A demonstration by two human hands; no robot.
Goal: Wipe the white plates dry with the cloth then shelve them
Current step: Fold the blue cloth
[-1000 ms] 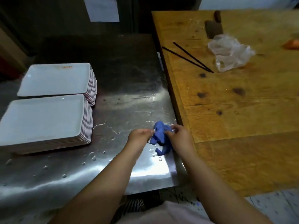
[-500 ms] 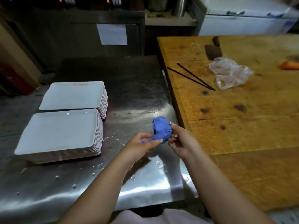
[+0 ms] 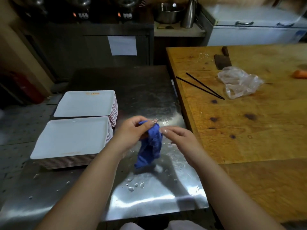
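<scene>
A: What's at the left?

B: Two stacks of white plates on the steel counter (image 3: 149, 100): the near stack (image 3: 73, 138) and, just behind it, the far stack (image 3: 86, 103). Drops of water lie on the metal in front of them.

A: And the hands?

B: Just right of the near stack, above the counter. The left hand (image 3: 131, 130) pinches the top of the cloth (image 3: 150, 146), fingers curled round it. The blue cloth hangs crumpled from that pinch, its lower end near the counter.

A: The right hand?

B: The right hand (image 3: 178, 137) is beside the cloth, fingertips at its upper edge; whether they pinch it, I cannot tell.

A: Further right?

B: A wooden table (image 3: 249, 130) with two black sticks (image 3: 201, 87), a clear bag (image 3: 239, 82) and a cleaver (image 3: 221, 61).
</scene>
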